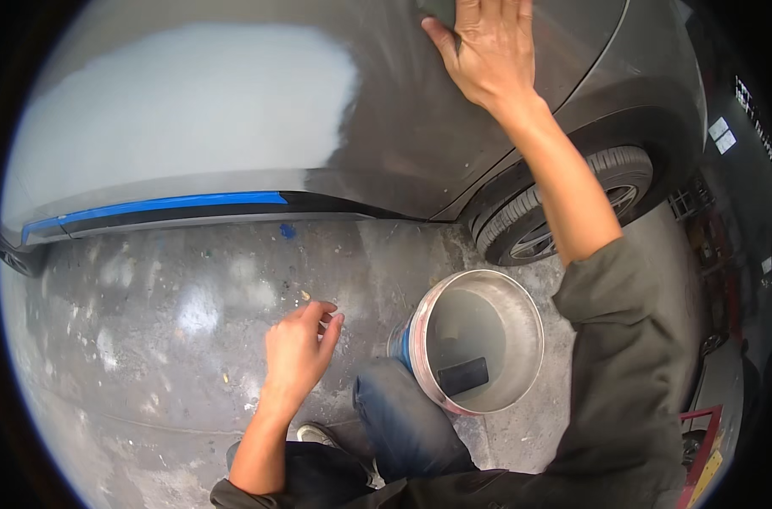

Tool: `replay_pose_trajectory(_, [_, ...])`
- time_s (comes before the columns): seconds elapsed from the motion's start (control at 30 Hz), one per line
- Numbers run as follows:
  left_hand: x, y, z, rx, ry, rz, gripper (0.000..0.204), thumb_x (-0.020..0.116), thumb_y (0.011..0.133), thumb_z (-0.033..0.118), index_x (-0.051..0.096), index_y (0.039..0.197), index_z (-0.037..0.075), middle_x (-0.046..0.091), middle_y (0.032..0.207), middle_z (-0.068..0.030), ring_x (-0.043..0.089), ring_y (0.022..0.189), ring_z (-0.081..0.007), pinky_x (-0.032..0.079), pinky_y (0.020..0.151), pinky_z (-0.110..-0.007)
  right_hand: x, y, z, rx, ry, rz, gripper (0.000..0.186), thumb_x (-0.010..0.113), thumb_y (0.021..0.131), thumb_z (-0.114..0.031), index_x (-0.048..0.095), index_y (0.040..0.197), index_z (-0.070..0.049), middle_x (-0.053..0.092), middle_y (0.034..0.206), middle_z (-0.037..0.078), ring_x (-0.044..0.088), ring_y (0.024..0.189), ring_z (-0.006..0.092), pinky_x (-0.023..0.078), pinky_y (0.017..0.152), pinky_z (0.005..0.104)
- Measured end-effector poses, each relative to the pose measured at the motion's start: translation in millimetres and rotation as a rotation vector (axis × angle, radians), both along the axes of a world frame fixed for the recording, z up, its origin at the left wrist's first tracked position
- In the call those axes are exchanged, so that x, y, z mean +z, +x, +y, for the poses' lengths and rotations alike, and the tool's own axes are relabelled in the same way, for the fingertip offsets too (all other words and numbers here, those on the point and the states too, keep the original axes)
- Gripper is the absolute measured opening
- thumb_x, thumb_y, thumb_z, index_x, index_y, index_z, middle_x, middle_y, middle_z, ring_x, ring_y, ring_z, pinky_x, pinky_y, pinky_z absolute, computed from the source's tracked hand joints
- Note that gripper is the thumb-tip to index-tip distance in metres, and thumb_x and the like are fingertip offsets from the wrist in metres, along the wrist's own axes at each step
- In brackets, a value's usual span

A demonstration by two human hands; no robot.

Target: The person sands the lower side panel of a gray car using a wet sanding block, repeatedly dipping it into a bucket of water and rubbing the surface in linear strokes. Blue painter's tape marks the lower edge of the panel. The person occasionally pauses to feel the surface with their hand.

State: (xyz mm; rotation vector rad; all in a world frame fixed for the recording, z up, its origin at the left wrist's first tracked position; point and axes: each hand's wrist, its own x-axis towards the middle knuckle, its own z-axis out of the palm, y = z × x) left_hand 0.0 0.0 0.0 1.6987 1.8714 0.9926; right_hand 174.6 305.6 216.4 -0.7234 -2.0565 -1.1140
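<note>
High up in the head view, my right hand (496,55) lies on the dark grey car panel (420,127), its fingertips cut off by the top edge. A dark grey-green pad (439,9) shows between its thumb and fingers; most of it is covered or out of view. To the left of that hand, a pale, light-grey patch (233,102) spreads over the bodywork. My left hand (301,343) hangs above the floor, fingers loosely bent, thumb apart, with nothing in it. A bucket (534,373) by my knee holds cloudy water and a dark rectangular block (462,377).
Blue masking tape (165,204) runs along the car's lower sill. A wheel (573,204) sits behind my right forearm. The concrete floor (174,339) is stained and spotted. Near the lower right edge stands a red frame (708,441), with another vehicle (721,382) beyond.
</note>
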Motion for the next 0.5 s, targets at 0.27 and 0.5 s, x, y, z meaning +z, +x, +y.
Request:
replay_pose_trajectory(0.27, [-14, 33, 10, -0.027, 0.075, -0.090, 0.018, 0.074, 0.094, 0.021, 0.072, 0.103, 0.006, 0.077, 0.089, -0.0095, 0.076, 0.074, -0.0258, 0.057, 0.066, -0.038, -114, 81, -4, -0.004, -0.089, -0.192, 0.090, 0.075, 0.088, -0.040, 0.036, 0.159, -0.002, 0.027, 0.169, 0.026, 0.022, 0.159, 0.0409, 0.018, 0.127, 0.0564])
replay_pose_trajectory(0.5, [-1, 16, 8, -0.052, 0.023, -0.011, 0.017, 0.074, 0.094, 0.020, 0.073, 0.102, 0.005, 0.077, 0.087, -0.0109, 0.076, 0.073, -0.0247, 0.057, 0.066, -0.037, -20, 3, 6, 0.016, 0.065, 0.233, 0.086, 0.064, 0.099, -0.039, 0.026, 0.160, 0.008, 0.018, 0.168, 0.034, 0.017, 0.157, 0.0500, 0.015, 0.125, 0.0626])
